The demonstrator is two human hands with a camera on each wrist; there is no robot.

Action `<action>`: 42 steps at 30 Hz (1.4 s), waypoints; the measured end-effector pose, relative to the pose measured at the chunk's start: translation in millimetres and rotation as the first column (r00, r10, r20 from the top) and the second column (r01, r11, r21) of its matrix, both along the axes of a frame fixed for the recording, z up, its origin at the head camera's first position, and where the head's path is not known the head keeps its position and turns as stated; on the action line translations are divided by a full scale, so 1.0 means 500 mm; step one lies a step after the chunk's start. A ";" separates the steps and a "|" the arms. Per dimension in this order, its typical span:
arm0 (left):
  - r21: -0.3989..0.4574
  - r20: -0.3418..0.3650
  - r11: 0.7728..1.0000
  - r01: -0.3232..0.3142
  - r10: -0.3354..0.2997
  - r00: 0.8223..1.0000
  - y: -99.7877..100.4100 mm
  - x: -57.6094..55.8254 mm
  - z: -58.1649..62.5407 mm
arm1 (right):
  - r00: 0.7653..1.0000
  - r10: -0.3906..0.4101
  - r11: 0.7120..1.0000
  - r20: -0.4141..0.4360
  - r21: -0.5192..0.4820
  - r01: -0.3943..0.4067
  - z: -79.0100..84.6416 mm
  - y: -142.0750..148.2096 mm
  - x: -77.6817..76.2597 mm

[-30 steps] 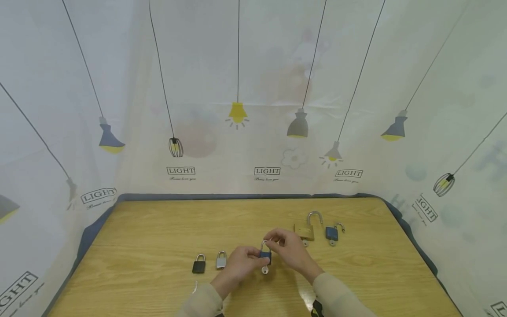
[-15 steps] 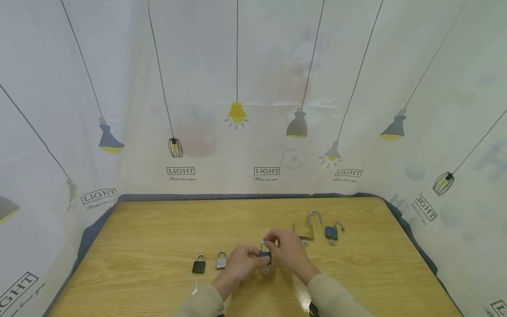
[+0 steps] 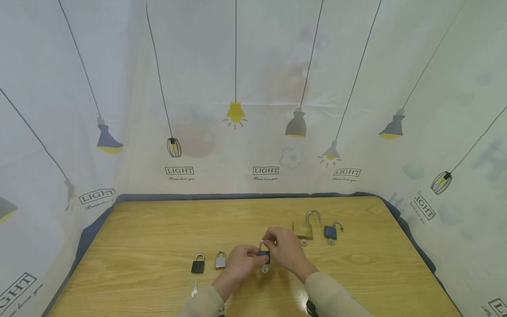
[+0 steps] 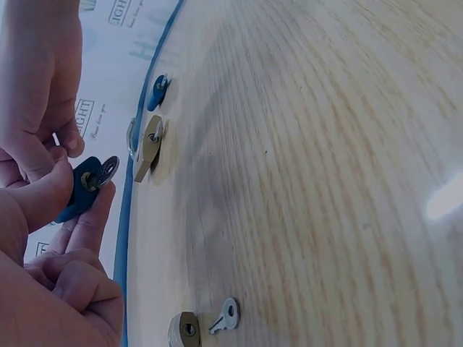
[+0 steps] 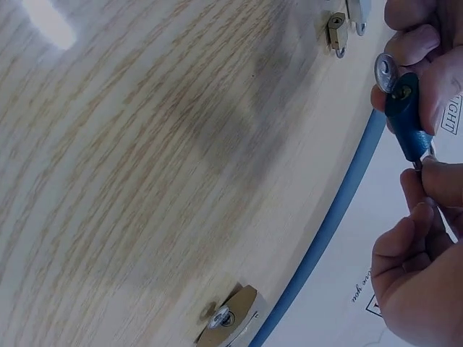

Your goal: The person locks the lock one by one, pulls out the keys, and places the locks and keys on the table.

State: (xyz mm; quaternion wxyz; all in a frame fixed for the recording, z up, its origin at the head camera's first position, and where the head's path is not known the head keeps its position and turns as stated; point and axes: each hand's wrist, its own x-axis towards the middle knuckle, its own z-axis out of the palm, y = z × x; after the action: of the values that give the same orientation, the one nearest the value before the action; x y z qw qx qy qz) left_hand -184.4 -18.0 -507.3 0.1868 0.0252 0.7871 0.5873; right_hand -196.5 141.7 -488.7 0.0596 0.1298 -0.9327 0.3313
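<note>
A small blue padlock (image 3: 264, 255) is held just above the table between both hands. My left hand (image 3: 239, 265) grips its body between thumb and fingers. My right hand (image 3: 288, 252) pinches the metal shackle at the top, covering part of it. From the keyhole in the padlock's underside sticks a round-headed key (image 4: 108, 170), which also shows clearly in the right wrist view. Whether the shackle is free of the body cannot be told, since fingers hide it.
Left of my hands lie a silver padlock (image 3: 220, 260), a black padlock (image 3: 198, 264) and a loose key (image 3: 194, 288). Behind my right hand are a brass padlock (image 3: 303, 231) and another blue padlock (image 3: 330, 233), both with raised shackles and inserted keys.
Both hands keep their hold on the blue padlock. My right fingers and forearm have shifted slightly left, now covering more of the shackle. The head view has drifted a little.
</note>
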 end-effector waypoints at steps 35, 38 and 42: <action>-0.032 -0.029 0.999 -0.017 0.016 0.999 -0.003 0.010 -0.024 | 0.988 0.022 0.998 0.151 0.062 -0.032 -0.003 -0.015 0.013; -0.024 -0.006 1.000 -0.016 0.016 1.000 -0.002 0.013 -0.025 | 0.988 0.016 0.996 0.155 0.086 -0.030 -0.006 -0.015 0.015; -0.017 0.022 1.000 0.001 -0.001 1.000 -0.003 0.012 -0.020 | 0.990 0.002 0.997 0.139 0.079 -0.013 -0.009 -0.011 0.012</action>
State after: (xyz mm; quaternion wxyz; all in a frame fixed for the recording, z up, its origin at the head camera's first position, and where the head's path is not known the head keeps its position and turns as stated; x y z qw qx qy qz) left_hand -178.6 -19.3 -517.5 0.1957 0.0176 0.7900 0.5808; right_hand -190.6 136.4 -493.0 -0.0120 0.1120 -0.9465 0.3023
